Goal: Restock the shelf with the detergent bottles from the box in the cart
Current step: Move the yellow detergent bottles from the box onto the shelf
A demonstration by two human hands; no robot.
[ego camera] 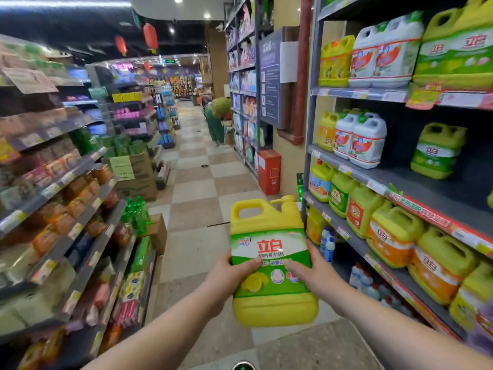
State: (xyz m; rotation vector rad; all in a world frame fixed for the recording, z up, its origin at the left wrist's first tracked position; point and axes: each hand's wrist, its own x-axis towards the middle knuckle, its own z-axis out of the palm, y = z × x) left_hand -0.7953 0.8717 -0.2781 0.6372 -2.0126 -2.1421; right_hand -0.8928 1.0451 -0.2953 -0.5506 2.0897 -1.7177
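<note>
I hold a yellow detergent bottle (269, 236) with a green label upright in front of me, over the aisle floor. My left hand (226, 276) grips its left side, thumb across the label. My right hand (312, 271) grips its right side. The grey shelf unit (354, 174) stands to the right and carries several yellow, green and white detergent jugs. One lone green-labelled jug (437, 150) sits on the middle shelf with dark bare shelf around it. The cart and its box are out of view.
Shelves of packaged goods (66, 209) line the left side. Cardboard boxes (141, 174) stand on the floor at the left. A red box (269, 172) sits by the wall. A person in green (216, 121) bends over farther down the checkered aisle.
</note>
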